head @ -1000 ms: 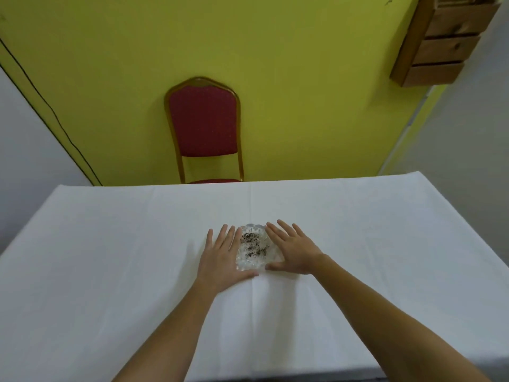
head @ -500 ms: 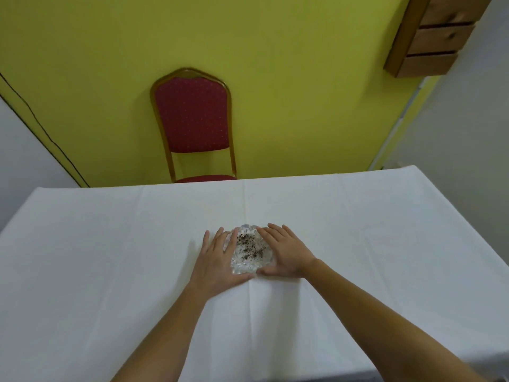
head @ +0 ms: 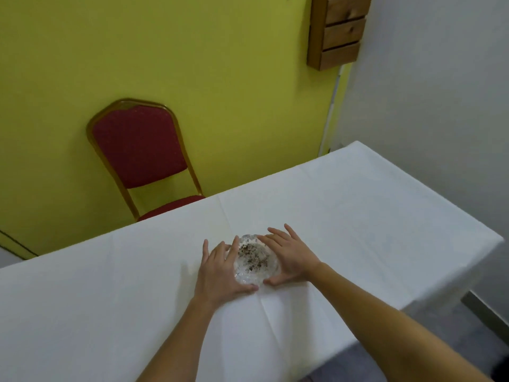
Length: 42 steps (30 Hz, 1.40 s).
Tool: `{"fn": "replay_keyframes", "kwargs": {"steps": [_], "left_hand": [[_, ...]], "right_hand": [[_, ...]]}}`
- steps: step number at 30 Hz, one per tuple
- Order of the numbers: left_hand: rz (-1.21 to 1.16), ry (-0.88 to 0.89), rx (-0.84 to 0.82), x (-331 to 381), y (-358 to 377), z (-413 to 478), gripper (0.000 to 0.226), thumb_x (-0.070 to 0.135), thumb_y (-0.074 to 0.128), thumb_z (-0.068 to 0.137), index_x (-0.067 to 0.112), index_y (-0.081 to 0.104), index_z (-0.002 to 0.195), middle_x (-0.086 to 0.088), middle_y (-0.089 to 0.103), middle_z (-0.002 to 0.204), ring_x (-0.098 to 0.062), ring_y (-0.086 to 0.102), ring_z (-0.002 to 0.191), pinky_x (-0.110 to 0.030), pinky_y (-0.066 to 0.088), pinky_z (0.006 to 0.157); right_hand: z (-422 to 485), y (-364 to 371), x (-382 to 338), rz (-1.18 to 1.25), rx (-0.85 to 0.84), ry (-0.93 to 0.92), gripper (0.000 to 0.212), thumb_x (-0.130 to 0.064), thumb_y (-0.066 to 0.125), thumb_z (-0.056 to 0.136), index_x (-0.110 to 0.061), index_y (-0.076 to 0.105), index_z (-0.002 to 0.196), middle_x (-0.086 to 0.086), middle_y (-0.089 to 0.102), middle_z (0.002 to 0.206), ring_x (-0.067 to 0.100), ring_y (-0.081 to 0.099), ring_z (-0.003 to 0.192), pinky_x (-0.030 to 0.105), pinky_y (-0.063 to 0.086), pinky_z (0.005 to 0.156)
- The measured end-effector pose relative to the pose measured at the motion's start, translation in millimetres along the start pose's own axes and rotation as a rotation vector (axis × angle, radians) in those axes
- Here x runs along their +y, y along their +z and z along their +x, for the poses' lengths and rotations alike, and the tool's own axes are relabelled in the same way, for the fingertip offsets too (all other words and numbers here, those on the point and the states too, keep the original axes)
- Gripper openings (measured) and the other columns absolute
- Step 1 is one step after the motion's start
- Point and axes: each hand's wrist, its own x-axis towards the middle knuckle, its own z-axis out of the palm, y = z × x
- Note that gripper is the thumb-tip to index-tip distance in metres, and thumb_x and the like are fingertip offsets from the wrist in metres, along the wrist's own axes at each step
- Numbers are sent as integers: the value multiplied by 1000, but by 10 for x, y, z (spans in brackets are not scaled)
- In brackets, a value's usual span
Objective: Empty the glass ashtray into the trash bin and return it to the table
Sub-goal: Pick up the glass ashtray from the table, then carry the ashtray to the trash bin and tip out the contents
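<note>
One clear, round cut-glass ashtray (head: 254, 262) sits upright on the counter (head: 371, 216), which is covered by a white cloth with fold creases; its open bowl faces up and holds a scatter of dark ash and specks. Being round, the ashtray has no clear long axis, and its rim looks level with the cloth. Two bare hands cup it, one on each side. The left hand (head: 220, 274) lies flat along the ashtray's left edge, fingers spread a little and pointing away from the person, thumb curling under the near rim. The right hand (head: 289, 259) lies along the right edge in the same way, fingers stretched toward the far side and thumb reaching in at the near rim, close to the left thumb. Both hands touch the glass with palms pressed to its sides, but they are laid against it rather than wrapped around it, and whether the ashtray has left the cloth cannot be told. Beyond the far edge of the counter stands one chair with a red padded back and seat and a gold metal frame (head: 140, 150), against a yellow-green wall (head: 206, 64). One wooden slatted shelf unit (head: 337, 31) hangs high on that wall near the corner with a grey wall.
</note>
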Motion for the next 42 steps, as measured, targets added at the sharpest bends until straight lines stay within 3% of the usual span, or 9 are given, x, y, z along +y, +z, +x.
{"fn": "replay_keyframes", "kwargs": {"steps": [5, 10, 21, 31, 37, 42], "left_hand": [[-15, 178, 21, 232, -117, 284, 122, 93, 42, 48, 7, 55, 132, -14, 70, 97, -35, 62, 110, -57, 18, 108], [-41, 393, 20, 853, -165, 642, 121, 90, 50, 45, 9, 53, 135, -12, 69, 98, -37, 59, 115, -60, 16, 108], [-93, 774, -34, 3081, -266, 1113, 120, 87, 48, 48, 2, 53, 132, -16, 70, 103, -38, 58, 117, -59, 15, 108], [-99, 1026, -11, 5441, -106, 957, 120, 88, 44, 50, -2, 56, 128, -19, 68, 108, -40, 57, 118, -57, 17, 109], [-122, 1139, -3, 6323, -25, 856, 121, 88, 45, 50, -2, 54, 130, -19, 67, 109, -39, 56, 120, -58, 15, 110], [-121, 1227, -27, 6832, 123, 906, 125, 87, 59, 44, -2, 53, 131, -19, 66, 113, -38, 55, 121, -59, 18, 112]], "right_hand": [[-394, -135, 86, -32, 130, 181, 107, -77, 57, 58, -14, 38, 143, 4, 54, 140, 28, 38, 139, 54, 15, 117], [-1055, -401, 338, -108, 180, 364, 107, -77, 59, 60, -14, 37, 144, 2, 54, 140, 26, 36, 141, 58, 17, 117], [-3001, -1086, 1034, -245, 252, 736, 105, -78, 59, 59, -13, 42, 140, 5, 58, 136, 26, 46, 134, 58, 21, 114], [-5113, -1590, 1491, -355, 204, 996, 104, -81, 52, 62, -14, 42, 140, 5, 60, 133, 25, 49, 131, 59, 25, 111], [-5881, -1651, 1637, -352, 236, 1132, 104, -79, 57, 58, -15, 42, 139, 4, 61, 131, 25, 50, 130, 58, 27, 111], [-6233, -1585, 1773, -262, 276, 1268, 103, -75, 59, 59, -15, 40, 141, 7, 59, 133, 29, 51, 129, 53, 31, 111]]}}
